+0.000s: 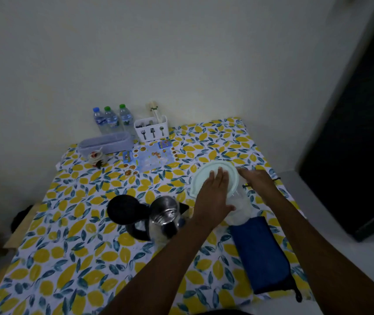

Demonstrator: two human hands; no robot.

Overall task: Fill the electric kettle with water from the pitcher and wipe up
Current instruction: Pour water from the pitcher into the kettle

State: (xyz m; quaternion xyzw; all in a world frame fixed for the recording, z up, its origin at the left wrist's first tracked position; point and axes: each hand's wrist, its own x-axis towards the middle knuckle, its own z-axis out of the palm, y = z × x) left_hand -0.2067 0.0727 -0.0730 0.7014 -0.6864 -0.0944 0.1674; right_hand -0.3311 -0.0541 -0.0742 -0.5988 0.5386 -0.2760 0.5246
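Note:
A steel electric kettle (164, 214) stands mid-table with its black lid (125, 209) flipped open to the left. To its right stands a clear pitcher (240, 210) with a pale green lid (208, 176). My left hand (213, 196) lies flat on that lid, fingers together and stretched out. My right hand (257, 180) is at the pitcher's far right side, curled around what looks like its handle; the grip itself is partly hidden. A folded dark blue cloth (261, 253) lies just in front of the pitcher.
The table wears a lemon-print cloth (90, 246). Along the back wall stand three water bottles (112, 119), a white cutlery holder (150, 129), a lidded plastic box (105, 144), a small figurine (96, 158) and a printed mat (152, 156). A dark door (363, 144) stands at the right.

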